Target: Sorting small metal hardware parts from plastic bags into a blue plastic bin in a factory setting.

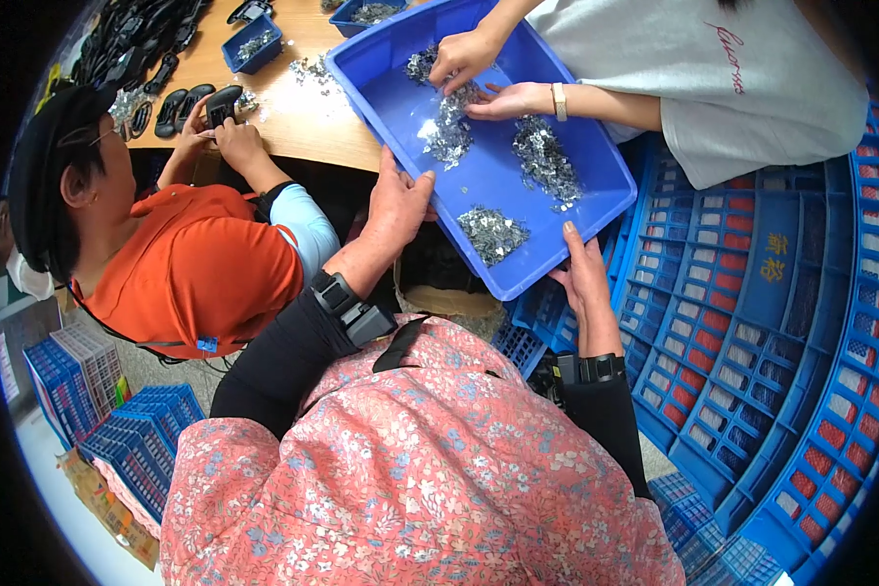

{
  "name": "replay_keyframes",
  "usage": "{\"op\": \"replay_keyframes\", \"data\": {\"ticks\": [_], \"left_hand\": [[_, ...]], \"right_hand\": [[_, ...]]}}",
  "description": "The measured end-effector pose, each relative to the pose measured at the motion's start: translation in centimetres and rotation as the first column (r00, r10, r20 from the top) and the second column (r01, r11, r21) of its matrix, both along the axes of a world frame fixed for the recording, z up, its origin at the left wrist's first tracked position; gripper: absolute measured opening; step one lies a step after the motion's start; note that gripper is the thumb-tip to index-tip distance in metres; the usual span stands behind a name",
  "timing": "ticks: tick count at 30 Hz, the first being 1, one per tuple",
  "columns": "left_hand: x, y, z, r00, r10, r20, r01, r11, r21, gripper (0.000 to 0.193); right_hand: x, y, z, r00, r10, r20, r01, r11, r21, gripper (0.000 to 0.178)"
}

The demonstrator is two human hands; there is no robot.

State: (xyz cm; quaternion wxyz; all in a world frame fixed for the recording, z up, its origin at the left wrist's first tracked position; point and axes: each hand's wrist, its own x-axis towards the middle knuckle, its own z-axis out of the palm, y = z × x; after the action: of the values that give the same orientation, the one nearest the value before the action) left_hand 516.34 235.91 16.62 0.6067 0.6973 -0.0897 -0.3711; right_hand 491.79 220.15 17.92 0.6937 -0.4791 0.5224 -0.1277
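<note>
A shallow blue plastic tray is tilted in front of me, with several heaps of small, shiny metal pieces in it. My left hand grips its left edge, thumb over the rim. On the near right corner my right hand holds the tray, thumb up against the side and fingers hidden underneath. Another person's hand reaches into the far heap from above. That person's other hand lies palm up beside the same heap.
At left, a person in an orange top holds a black handheld part at the wooden table. A small blue bin of metal pieces stands there near black parts. Stacked blue crates fill the right.
</note>
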Motion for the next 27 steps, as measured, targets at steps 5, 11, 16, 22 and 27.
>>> {"op": "replay_keyframes", "data": {"ticks": [5, 11, 16, 22, 27], "left_hand": [[0.5, 0.3, -1.5, 1.0, -0.015, 0.007, 0.016, 0.994, -0.108, 0.074], [-0.4, -0.2, -1.1, 0.999, -0.002, 0.037, 0.003, 1.0, -0.02, 0.077], [0.2, 0.5, -1.2, 0.999, -0.009, 0.042, 0.007, 0.999, 0.042, 0.078], [0.1, 0.2, -0.1, 0.999, -0.017, 0.039, 0.014, 0.998, 0.067, 0.081], [0.0, 0.6, -0.2, 1.0, 0.018, 0.005, -0.018, 1.0, -0.023, 0.083]], "right_hand": [[-0.2, 0.0, 0.1, 1.0, 0.006, 0.017, -0.006, 1.0, 0.007, 0.076], [0.0, 0.3, -0.7, 0.998, 0.005, 0.069, -0.006, 1.0, 0.02, 0.071], [-0.3, 0.0, -0.5, 1.0, -0.001, 0.029, 0.0, 0.999, 0.033, 0.073], [-0.3, -0.2, -0.6, 0.999, -0.005, 0.038, 0.004, 1.0, 0.026, 0.075], [-0.3, -0.2, -1.0, 0.999, -0.016, 0.028, 0.015, 1.0, 0.023, 0.076]]}}
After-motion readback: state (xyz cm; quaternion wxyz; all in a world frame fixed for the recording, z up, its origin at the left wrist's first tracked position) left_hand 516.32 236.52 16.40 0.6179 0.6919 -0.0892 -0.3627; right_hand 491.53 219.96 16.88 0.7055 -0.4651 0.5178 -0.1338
